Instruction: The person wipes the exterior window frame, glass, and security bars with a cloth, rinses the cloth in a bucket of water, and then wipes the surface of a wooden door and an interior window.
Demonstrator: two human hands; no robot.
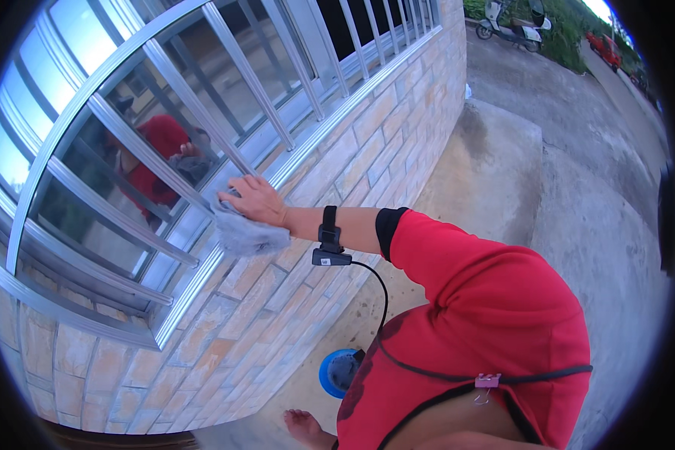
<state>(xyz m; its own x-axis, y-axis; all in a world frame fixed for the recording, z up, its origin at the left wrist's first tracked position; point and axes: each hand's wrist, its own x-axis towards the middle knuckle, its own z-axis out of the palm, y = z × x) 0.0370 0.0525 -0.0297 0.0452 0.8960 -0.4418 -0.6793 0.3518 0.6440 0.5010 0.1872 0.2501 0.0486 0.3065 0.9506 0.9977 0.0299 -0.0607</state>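
Nearest me, between three and five o'clock, is the red shirt (495, 300), a pink binder clip (487, 382) pinning a black cable (385, 300) near its neckline. The cable runs to a small dark box (330, 258) at the right forearm's black band, just off the centre of my view. Toward half past nine I have the right hand (256, 201), fingers curled over a grey cloth (251, 236) that is bunched against the lower edge of the metal window grille (178, 84). At half past six sits the left hand (306, 426), fingers loosely spread, with nothing in them that I can see.

Below, the brick wall (292, 292) runs from one o'clock round to eight. At six o'clock a blue basin (325, 373) stands on the ground, partly behind the shirt; I can't make out its dark contents. Farthest off, a white scooter (514, 26) is parked at one o'clock and a red vehicle (604, 51) at two.
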